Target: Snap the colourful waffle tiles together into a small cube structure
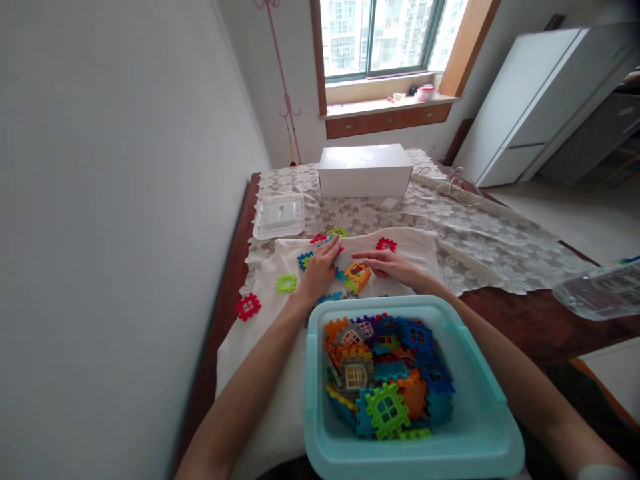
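Fingers of your left hand (320, 267) lie flat and nearly closed together over a cluster of interlocking plastic tiles, hiding most of what sits beneath; whether they grip anything cannot be told. Your right hand (393, 265) rests palm down just beside it, fingers stretched toward an orange window-frame tile (358, 275) and touching it at its edge, without a visible grasp. Small pieces under and between your hands are too crowded to separate. Your right forearm is cut off at the lower right corner.

That orange tile is square with notched edges and an open window pane, and sits on the white cloth (280, 313) between your two hands, joined to or pressed against grey and green pieces. Loose tiles lie around it: a red one (248, 306) near the cloth's left edge, a lime green one (287, 283), another red one (386, 244) beyond your right hand.

Nearest you stands a turquoise plastic bin (480, 427) full of mixed tiles in green, blue, orange and grey.

The cloth covers part of a dark wooden table (525, 320), over which a floral lace tablecloth (480, 247) also spreads. A white cardboard box (365, 170) stands at the far end, a clear lid (280, 215) to its left, and a clear container (600, 290) is cut off at the right. A window (380, 33) faces you, with a white refrigerator (540, 100) to the right.
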Motion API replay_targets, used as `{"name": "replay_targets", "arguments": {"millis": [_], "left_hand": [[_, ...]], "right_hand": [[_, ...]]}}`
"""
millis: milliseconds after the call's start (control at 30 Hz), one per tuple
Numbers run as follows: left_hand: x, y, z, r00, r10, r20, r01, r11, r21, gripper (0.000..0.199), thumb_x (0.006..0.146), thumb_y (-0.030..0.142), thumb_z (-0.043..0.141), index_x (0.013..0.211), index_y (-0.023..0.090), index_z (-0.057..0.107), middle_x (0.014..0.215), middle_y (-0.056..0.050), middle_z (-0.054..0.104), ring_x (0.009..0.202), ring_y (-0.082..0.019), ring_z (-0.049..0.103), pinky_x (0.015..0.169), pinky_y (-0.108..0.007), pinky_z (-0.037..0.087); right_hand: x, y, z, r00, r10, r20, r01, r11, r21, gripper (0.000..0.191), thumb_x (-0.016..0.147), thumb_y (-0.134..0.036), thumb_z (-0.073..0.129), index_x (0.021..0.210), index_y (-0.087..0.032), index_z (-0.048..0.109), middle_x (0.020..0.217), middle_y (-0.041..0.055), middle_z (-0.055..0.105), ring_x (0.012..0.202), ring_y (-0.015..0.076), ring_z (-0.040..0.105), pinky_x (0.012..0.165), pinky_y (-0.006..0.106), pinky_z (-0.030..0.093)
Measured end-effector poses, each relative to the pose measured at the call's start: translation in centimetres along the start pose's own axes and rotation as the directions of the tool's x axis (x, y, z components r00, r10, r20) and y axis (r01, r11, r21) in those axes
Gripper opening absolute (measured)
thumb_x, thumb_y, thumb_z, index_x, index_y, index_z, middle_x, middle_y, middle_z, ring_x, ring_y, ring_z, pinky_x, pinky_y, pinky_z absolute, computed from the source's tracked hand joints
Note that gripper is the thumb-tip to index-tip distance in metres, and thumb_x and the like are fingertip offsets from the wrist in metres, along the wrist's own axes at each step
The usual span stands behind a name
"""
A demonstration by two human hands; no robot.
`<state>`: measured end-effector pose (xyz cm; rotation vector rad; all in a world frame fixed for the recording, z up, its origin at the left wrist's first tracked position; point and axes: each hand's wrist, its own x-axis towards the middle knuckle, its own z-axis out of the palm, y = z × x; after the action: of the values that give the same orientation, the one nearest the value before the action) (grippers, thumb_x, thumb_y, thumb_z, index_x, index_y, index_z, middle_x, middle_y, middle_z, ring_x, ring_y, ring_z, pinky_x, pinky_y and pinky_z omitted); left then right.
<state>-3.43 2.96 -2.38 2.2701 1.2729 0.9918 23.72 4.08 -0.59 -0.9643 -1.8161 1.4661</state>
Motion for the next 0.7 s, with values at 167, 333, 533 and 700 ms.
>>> {"name": "replay_targets", "arguments": {"millis": [167, 333, 533, 700], "left_hand": [[-0.1, 0.3, -0.2, 0.994, 0.09, 0.058, -0.094, 0.994, 0.064, 0.081, 0.088, -0.004, 0.048, 0.165, 0.019, 0.058, 0.177, -0.012, 0.05, 0.167, -0.026, 0.046, 0.14, -0.053, 0.04], [-0.1, 0.8, -0.2, 0.986, 0.145, 0.086, -0.153, 0.983, 0.104, 0.074, 0.095, -0.001, 0.047, 0.167, 0.017, 0.056, 0.177, -0.013, 0.05, 0.168, -0.026, 0.045, 0.14, -0.052, 0.041], [-0.1, 1.1, -0.3, 0.982, 0.16, 0.1, -0.172, 0.976, 0.134, 0.072, 0.096, 0.0, 0.049, 0.166, 0.017, 0.056, 0.176, -0.014, 0.051, 0.167, -0.028, 0.046, 0.139, -0.053, 0.043], [-0.1, 1.4, -0.1, 0.983, 0.159, 0.097, -0.173, 0.973, 0.156, 0.073, 0.096, -0.001, 0.05, 0.167, 0.017, 0.055, 0.175, -0.016, 0.052, 0.166, -0.029, 0.047, 0.137, -0.055, 0.045]], "right_hand": [[0.0, -0.8, 1.5, 0.994, 0.107, -0.027, -0.104, 0.991, 0.081, 0.055, 0.088, -0.073, 0.082, 0.097, -0.018, 0.086, 0.082, 0.007, 0.078, 0.075, 0.0212, 0.064, 0.063, 0.032, 0.046], [-0.3, -1.6, 2.0, 0.982, 0.174, -0.07, -0.167, 0.98, 0.104, 0.055, 0.082, -0.07, 0.087, 0.093, -0.016, 0.086, 0.08, 0.0093, 0.078, 0.07, 0.0189, 0.059, 0.06, 0.033, 0.041], [-0.3, -2.2, 2.0, 0.973, 0.216, -0.076, -0.208, 0.972, 0.109, 0.054, 0.079, -0.069, 0.088, 0.087, -0.015, 0.084, 0.07, 0.0046, 0.07, 0.059, 0.0131, 0.043, 0.054, 0.031, 0.029], [-0.2, -1.9, 2.1, 0.974, 0.208, -0.085, -0.199, 0.975, 0.102, 0.051, 0.078, -0.066, 0.087, 0.084, -0.015, 0.083, 0.07, 0.0034, 0.069, 0.061, 0.0137, 0.043, 0.057, 0.032, 0.03]]}}
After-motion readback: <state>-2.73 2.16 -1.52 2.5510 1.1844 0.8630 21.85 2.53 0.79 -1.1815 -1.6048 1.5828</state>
